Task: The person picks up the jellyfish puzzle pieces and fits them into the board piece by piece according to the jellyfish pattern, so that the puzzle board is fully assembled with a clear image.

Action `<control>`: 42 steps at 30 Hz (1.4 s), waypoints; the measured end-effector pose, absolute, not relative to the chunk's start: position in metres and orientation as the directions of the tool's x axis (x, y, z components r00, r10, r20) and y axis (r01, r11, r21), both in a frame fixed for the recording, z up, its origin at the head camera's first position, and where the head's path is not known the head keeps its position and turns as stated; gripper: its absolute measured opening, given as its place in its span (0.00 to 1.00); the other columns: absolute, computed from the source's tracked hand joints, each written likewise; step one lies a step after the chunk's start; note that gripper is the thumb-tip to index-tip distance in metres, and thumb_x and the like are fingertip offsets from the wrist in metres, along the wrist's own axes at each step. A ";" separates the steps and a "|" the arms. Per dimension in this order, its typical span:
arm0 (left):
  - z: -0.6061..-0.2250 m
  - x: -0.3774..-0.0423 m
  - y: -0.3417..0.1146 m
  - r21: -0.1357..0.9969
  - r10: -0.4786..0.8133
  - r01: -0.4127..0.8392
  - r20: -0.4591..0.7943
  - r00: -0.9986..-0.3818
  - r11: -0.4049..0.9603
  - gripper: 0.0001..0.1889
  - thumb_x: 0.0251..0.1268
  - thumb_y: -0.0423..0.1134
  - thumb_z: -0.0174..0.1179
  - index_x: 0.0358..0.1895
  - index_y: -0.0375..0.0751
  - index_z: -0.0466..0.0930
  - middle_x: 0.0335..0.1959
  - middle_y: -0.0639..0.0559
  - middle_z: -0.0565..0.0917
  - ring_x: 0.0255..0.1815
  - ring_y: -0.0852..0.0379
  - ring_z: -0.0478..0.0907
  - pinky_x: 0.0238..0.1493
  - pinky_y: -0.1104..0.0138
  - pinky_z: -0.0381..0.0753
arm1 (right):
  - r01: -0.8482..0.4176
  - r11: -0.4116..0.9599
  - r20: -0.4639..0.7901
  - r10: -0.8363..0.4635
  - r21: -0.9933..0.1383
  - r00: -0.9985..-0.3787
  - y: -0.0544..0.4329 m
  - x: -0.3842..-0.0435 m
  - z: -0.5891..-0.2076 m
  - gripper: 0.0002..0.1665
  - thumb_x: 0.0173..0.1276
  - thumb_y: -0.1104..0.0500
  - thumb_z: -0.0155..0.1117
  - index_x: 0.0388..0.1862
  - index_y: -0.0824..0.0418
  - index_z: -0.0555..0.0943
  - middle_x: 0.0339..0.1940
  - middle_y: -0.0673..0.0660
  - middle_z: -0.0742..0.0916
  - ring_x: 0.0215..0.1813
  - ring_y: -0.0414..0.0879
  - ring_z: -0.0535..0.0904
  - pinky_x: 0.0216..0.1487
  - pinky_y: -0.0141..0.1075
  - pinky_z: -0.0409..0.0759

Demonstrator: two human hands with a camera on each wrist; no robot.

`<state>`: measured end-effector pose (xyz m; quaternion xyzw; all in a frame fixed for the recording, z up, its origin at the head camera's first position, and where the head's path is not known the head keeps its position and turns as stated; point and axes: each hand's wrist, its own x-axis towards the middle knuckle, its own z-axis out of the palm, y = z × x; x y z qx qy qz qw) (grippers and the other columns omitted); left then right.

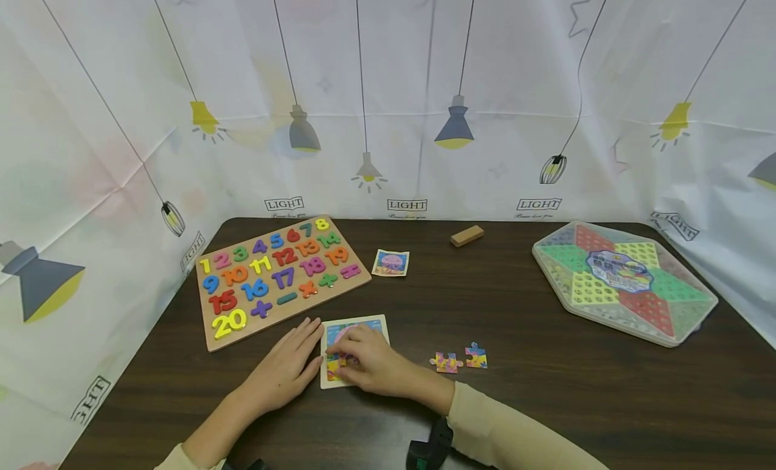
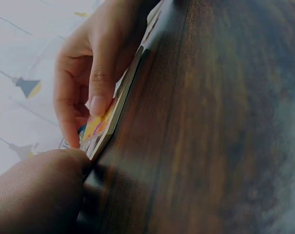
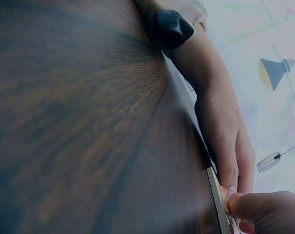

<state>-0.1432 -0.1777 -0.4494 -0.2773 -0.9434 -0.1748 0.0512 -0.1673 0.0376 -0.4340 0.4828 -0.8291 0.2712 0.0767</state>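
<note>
Now, from the left of the frame, a wooden number board point(image 1: 281, 312) lies slantwise on the counter point(image 1: 527, 403), and below it my left hand point(image 1: 285, 365) rests with fingers straight, gripping nothing, its thumb at the left edge of the puzzle tray point(image 1: 332, 384). That tray sits in the lower centre, nearly square, with no clear long axis. My right hand point(image 1: 372, 365) arches over it from the right, thumb and forefinger pinching a yellow piece point(image 2: 95, 126) at the tray's lower left. Above stands the small picture card point(image 1: 391, 263). Rightward lie the two-knobbed piece point(image 1: 446, 363) and the blue-and-yellow piece point(image 1: 476, 356), apart from each other. I judge this relation counts most: both are right of the tray, my right hand is nearer, and the two-knobbed one runs lengthwise sideways. A wooden block point(image 1: 467, 236) lies higher up; the hexagonal game box point(image 1: 624, 281) fills the right.
</note>
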 end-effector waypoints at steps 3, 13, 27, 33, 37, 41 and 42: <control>-0.450 -0.143 -0.178 0.304 0.506 0.540 0.190 -0.842 0.785 0.28 0.69 0.46 0.47 0.68 0.35 0.59 0.69 0.42 0.58 0.70 0.45 0.50 0.66 0.51 0.54 | -0.846 0.393 0.389 -0.761 -0.359 -0.519 0.038 -0.167 -0.436 0.16 0.58 0.55 0.66 0.46 0.55 0.82 0.40 0.47 0.80 0.37 0.37 0.66 0.39 0.29 0.63; -0.450 -0.143 -0.178 0.302 0.507 0.541 0.188 -0.841 0.785 0.28 0.70 0.46 0.47 0.68 0.35 0.59 0.69 0.42 0.58 0.70 0.46 0.50 0.66 0.50 0.53 | -0.853 0.443 0.371 -0.769 -0.277 -0.520 0.039 -0.167 -0.437 0.16 0.61 0.51 0.63 0.48 0.52 0.82 0.43 0.44 0.79 0.40 0.37 0.67 0.40 0.29 0.63; -0.448 -0.143 -0.178 0.313 0.506 0.538 0.184 -0.843 0.783 0.28 0.70 0.46 0.47 0.68 0.34 0.59 0.69 0.42 0.58 0.71 0.46 0.50 0.66 0.51 0.53 | -0.766 0.562 0.365 -0.674 -0.312 -0.643 0.039 -0.163 -0.437 0.16 0.54 0.43 0.68 0.37 0.50 0.81 0.40 0.44 0.78 0.45 0.39 0.68 0.44 0.36 0.65; -0.447 -0.144 -0.177 0.309 0.504 0.536 0.182 -0.844 0.786 0.28 0.69 0.46 0.48 0.68 0.34 0.59 0.69 0.42 0.58 0.71 0.46 0.50 0.66 0.51 0.52 | -0.774 0.550 0.389 -0.669 -0.314 -0.633 0.039 -0.164 -0.437 0.16 0.53 0.43 0.69 0.36 0.50 0.81 0.39 0.44 0.77 0.45 0.40 0.68 0.41 0.34 0.64; -0.447 -0.143 -0.178 0.309 0.503 0.535 0.182 -0.845 0.787 0.28 0.69 0.46 0.48 0.68 0.34 0.59 0.69 0.42 0.58 0.70 0.46 0.50 0.66 0.51 0.53 | -0.775 0.544 0.391 -0.669 -0.322 -0.632 0.039 -0.164 -0.437 0.17 0.52 0.44 0.70 0.37 0.50 0.81 0.39 0.45 0.77 0.45 0.40 0.68 0.40 0.33 0.62; -0.448 -0.143 -0.177 0.310 0.502 0.534 0.184 -0.845 0.786 0.28 0.69 0.46 0.48 0.68 0.34 0.59 0.69 0.42 0.58 0.70 0.46 0.50 0.66 0.51 0.53 | -0.769 0.547 0.380 -0.669 -0.330 -0.639 0.039 -0.164 -0.438 0.17 0.53 0.44 0.69 0.38 0.50 0.81 0.39 0.45 0.77 0.45 0.40 0.68 0.41 0.34 0.63; -0.448 -0.143 -0.177 0.310 0.501 0.534 0.184 -0.846 0.787 0.28 0.69 0.46 0.48 0.68 0.34 0.59 0.69 0.42 0.58 0.70 0.46 0.50 0.66 0.51 0.53 | -0.768 0.548 0.378 -0.669 -0.331 -0.640 0.039 -0.163 -0.438 0.16 0.53 0.44 0.69 0.38 0.50 0.81 0.39 0.45 0.77 0.46 0.40 0.68 0.41 0.34 0.63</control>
